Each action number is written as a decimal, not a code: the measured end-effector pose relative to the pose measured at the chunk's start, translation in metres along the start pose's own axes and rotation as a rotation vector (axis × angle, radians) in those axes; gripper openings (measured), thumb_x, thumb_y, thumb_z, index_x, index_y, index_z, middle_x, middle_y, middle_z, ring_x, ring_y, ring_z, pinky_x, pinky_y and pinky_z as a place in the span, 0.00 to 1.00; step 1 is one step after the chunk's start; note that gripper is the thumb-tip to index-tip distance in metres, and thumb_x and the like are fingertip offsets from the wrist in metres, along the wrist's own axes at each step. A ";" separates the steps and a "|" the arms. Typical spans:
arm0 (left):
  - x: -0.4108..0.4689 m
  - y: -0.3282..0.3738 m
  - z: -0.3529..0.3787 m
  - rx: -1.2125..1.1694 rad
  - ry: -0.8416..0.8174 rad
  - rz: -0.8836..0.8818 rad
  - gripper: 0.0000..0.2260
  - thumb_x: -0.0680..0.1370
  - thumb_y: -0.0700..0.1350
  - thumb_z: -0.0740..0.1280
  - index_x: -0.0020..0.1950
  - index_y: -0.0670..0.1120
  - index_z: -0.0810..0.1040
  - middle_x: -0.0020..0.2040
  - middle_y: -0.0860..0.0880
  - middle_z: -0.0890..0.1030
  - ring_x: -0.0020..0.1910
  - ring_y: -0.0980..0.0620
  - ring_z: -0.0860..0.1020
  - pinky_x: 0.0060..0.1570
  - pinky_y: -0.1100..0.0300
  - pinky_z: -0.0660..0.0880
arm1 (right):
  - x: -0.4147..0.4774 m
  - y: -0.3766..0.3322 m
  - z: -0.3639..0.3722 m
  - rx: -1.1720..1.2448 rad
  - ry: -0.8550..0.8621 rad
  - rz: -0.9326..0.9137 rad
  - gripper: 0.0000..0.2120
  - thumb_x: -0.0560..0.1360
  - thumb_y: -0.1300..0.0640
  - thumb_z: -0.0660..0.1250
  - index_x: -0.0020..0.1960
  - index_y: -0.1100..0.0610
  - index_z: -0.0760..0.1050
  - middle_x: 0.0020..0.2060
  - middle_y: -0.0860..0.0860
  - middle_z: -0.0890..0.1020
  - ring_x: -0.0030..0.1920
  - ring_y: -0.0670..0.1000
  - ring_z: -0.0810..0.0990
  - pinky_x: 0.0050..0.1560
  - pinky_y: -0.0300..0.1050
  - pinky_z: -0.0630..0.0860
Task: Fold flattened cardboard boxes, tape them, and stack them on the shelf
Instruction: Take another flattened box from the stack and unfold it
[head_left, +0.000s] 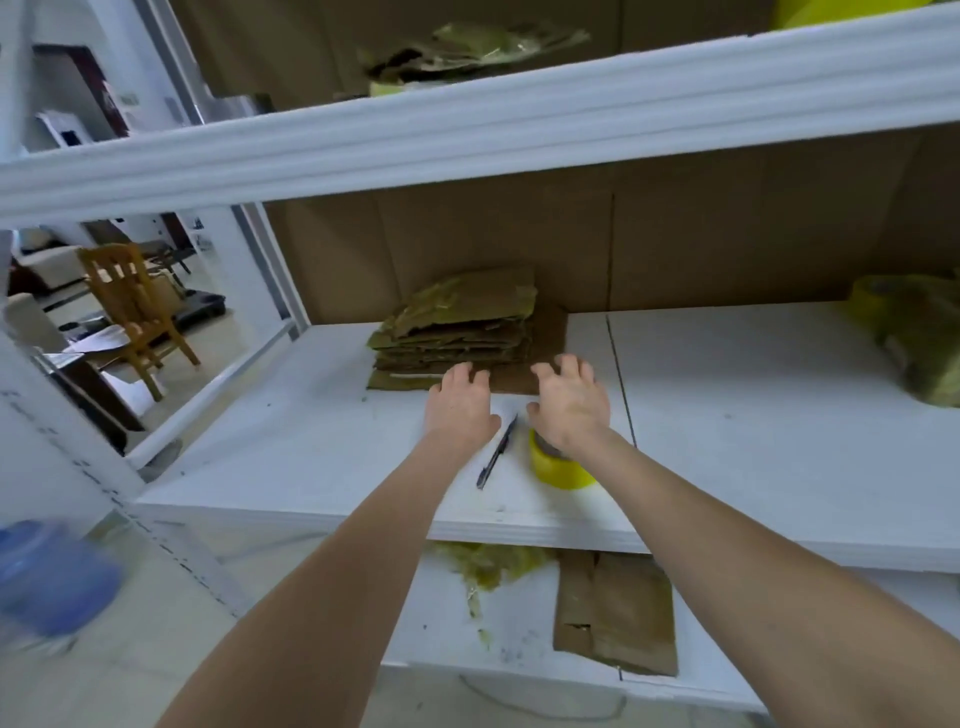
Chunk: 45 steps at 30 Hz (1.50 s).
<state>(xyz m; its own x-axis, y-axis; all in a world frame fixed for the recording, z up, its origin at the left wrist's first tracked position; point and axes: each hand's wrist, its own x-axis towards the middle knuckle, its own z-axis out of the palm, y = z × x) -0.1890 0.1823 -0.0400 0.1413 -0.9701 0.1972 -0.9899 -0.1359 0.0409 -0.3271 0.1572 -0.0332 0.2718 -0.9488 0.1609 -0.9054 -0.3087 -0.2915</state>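
Note:
A stack of flattened cardboard boxes (462, 322), brown with yellow-green tape scraps, lies at the back of the white middle shelf (291, 441). My left hand (461, 402) and my right hand (571, 397) reach out side by side, fingers spread, their tips at the front edge of the lowest flat sheet. Neither hand holds anything. A roll of yellow tape (558, 467) sits on the shelf under my right wrist, partly hidden by it. A dark pen (496, 452) lies between my forearms.
The upper shelf beam (467, 130) crosses overhead. Crumpled yellow tape and cardboard (919, 338) sit at the shelf's right end. On the lower shelf lie a flat cardboard piece (615, 613) and tape scraps (488, 566). At left are a wooden chair (130, 306) and a blue bottle (52, 577).

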 end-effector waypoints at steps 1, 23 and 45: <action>0.004 -0.011 0.001 -0.009 0.002 -0.001 0.29 0.77 0.51 0.66 0.75 0.46 0.60 0.75 0.44 0.59 0.74 0.45 0.59 0.68 0.52 0.62 | 0.006 -0.007 0.003 0.010 -0.010 0.001 0.25 0.78 0.50 0.62 0.74 0.51 0.63 0.71 0.55 0.63 0.71 0.58 0.60 0.66 0.51 0.65; 0.156 -0.149 0.024 -0.380 0.002 -0.114 0.23 0.77 0.50 0.65 0.71 0.48 0.67 0.70 0.46 0.67 0.67 0.45 0.68 0.64 0.52 0.68 | 0.210 -0.040 0.018 1.223 0.080 0.591 0.24 0.76 0.51 0.70 0.66 0.63 0.70 0.53 0.55 0.77 0.49 0.52 0.78 0.45 0.41 0.79; 0.146 -0.271 -0.014 -1.110 0.235 -0.276 0.29 0.79 0.57 0.61 0.75 0.43 0.60 0.71 0.46 0.67 0.68 0.46 0.68 0.66 0.51 0.67 | 0.150 -0.139 0.054 1.778 0.368 0.711 0.14 0.77 0.65 0.66 0.62 0.56 0.73 0.52 0.55 0.80 0.45 0.52 0.81 0.36 0.42 0.80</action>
<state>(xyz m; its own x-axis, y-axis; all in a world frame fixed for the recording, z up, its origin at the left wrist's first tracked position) 0.0996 0.0808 -0.0083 0.4640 -0.8583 0.2194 -0.3865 0.0267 0.9219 -0.1429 0.0539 -0.0199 -0.2201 -0.9255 -0.3083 0.5700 0.1344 -0.8105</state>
